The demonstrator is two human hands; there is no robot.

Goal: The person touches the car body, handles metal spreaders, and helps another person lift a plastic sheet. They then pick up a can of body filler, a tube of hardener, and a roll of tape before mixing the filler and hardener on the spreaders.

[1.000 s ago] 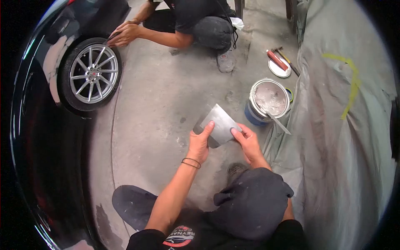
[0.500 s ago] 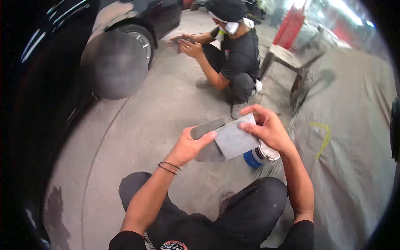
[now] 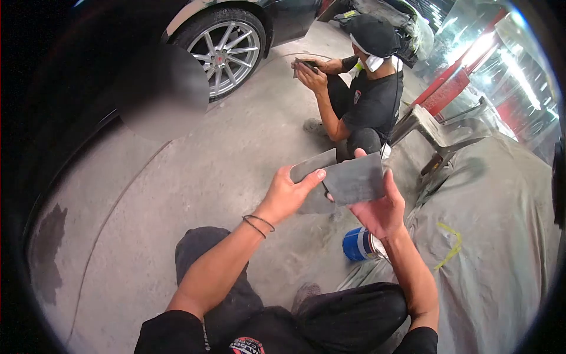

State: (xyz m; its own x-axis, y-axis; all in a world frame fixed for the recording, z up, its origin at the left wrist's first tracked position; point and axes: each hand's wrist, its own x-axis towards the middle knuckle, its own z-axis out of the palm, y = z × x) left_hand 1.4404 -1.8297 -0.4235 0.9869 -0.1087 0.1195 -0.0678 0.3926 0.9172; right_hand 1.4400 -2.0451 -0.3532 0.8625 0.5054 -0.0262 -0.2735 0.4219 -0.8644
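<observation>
Two thin dark-grey sheets that look like sandpaper are held in front of me, overlapping. My left hand pinches the rear sandpaper sheet, its thumb pressing on the left edge of the front sandpaper sheet. Behind that front sheet lies my right hand, palm up and curled around its lower right side. Most of the right fingers are hidden by the sheet. Below my right hand stands a blue can with a pale top.
A co-worker squats ahead, holding a dark sheet in both hands. On the left is a dark car with a silver wheel. A stool and a grey cover with yellow tape are to the right.
The front sheet has turned from its pale face to a dark face. My right hand has gone from gripping its top right corner to supporting it from behind. The view has shifted.
</observation>
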